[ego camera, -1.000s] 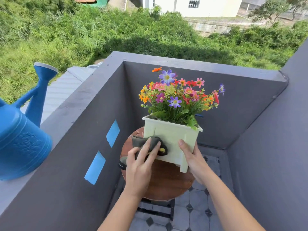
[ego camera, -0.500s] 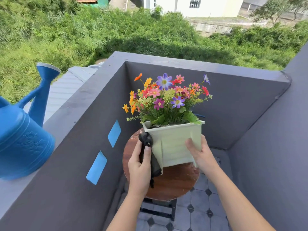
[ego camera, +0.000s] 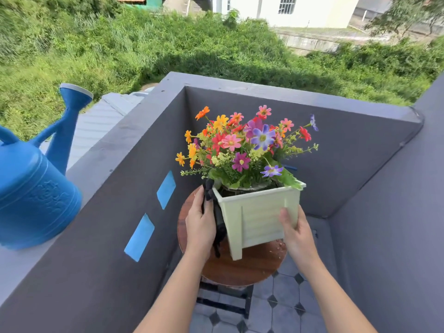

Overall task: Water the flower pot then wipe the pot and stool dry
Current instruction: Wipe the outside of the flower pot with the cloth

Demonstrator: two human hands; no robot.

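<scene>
Pot (ego camera: 260, 218) stood tilted on stool (ego camera: 242, 267); left hand (ego camera: 200, 228) pressed black cloth (ego camera: 217, 217) at its 9 o'clock side, right hand (ego camera: 296, 233) closed its grip on the 3 o'clock side.

head-worn view, looking down, close

A home balcony, probably an upper floor: grey parapet walls (ego camera: 264, 92) enclose a tiled floor (ego camera: 283, 306), with green scrub (ego camera: 168, 44) below and a white house (ego camera: 300, 10) far off.
</scene>
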